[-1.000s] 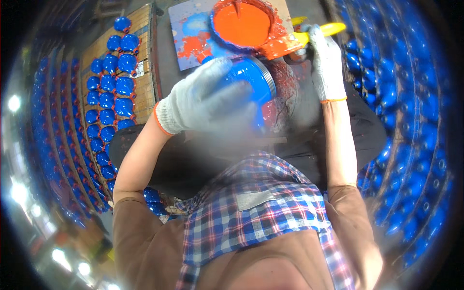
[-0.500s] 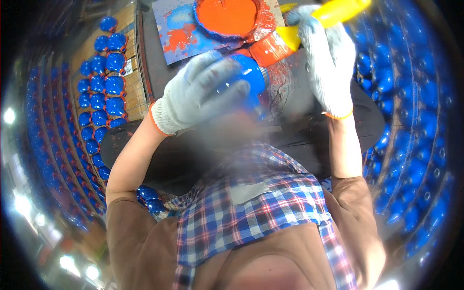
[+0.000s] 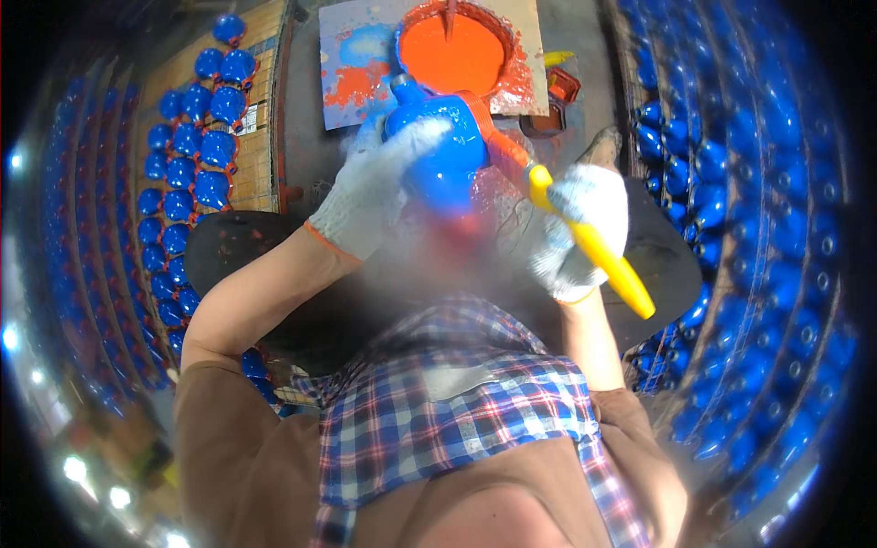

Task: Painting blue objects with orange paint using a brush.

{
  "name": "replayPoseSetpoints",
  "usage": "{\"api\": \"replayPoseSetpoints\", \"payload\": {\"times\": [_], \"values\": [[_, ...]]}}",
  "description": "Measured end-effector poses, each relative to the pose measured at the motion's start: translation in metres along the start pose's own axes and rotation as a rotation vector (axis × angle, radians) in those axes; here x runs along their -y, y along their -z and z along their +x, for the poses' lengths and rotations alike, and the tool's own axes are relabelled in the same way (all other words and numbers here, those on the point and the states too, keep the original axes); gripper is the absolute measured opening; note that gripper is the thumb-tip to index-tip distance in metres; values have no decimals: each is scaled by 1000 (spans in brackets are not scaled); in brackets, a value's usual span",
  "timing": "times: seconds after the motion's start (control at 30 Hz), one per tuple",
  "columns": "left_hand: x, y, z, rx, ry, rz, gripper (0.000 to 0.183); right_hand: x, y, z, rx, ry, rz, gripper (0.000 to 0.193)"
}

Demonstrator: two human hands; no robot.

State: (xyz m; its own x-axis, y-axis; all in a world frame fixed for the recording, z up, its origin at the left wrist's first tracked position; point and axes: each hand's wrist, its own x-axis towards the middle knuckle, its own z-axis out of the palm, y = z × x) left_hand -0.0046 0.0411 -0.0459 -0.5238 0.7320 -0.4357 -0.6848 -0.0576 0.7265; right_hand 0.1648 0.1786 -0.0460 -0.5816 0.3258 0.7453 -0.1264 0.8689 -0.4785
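My left hand (image 3: 370,187), in a white knit glove, is closed around a rounded, glossy blue casting (image 3: 448,151), held tilted over my lap. A small neck sticks out at its upper left; its lower end blurs into a reddish smear. In my gloved right hand (image 3: 589,215) is a paintbrush with a yellow handle (image 3: 626,283) and an orange-coated head. The brush head lies along the casting's upper right side and seems to touch it. Just beyond stands a round basin (image 3: 514,59) of orange paint, with a stick-like thing dipping in at its far edge.
The basin rests on a paint-splashed board (image 3: 343,41). Small red-stained containers (image 3: 564,87) sit to its right. Rows of blue castings with red edges (image 3: 217,151) stand on wooden boards at left. Many more blue castings (image 3: 722,164) fill racks at right.
My right hand has come down and nearer, and the brush handle now points toward me at lower right. The blue casting has been turned, its neck now at upper left.
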Motion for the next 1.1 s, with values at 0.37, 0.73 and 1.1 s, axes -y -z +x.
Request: {"api": "replayPoseSetpoints", "payload": {"times": [0.37, 0.73, 1.1], "values": [[-5, 17, 30, 67, 244, -363, 61, -16, 9, -2, 169, 204, -61, 28], [-15, 3, 5, 138, -486, 1427, 66, -76, -9, 67, 42, -373, 65, 39], [-2, -3, -2, 202, -667, 2019, 73, -78, -27, 53, 425, -63, -15, 23]]}}
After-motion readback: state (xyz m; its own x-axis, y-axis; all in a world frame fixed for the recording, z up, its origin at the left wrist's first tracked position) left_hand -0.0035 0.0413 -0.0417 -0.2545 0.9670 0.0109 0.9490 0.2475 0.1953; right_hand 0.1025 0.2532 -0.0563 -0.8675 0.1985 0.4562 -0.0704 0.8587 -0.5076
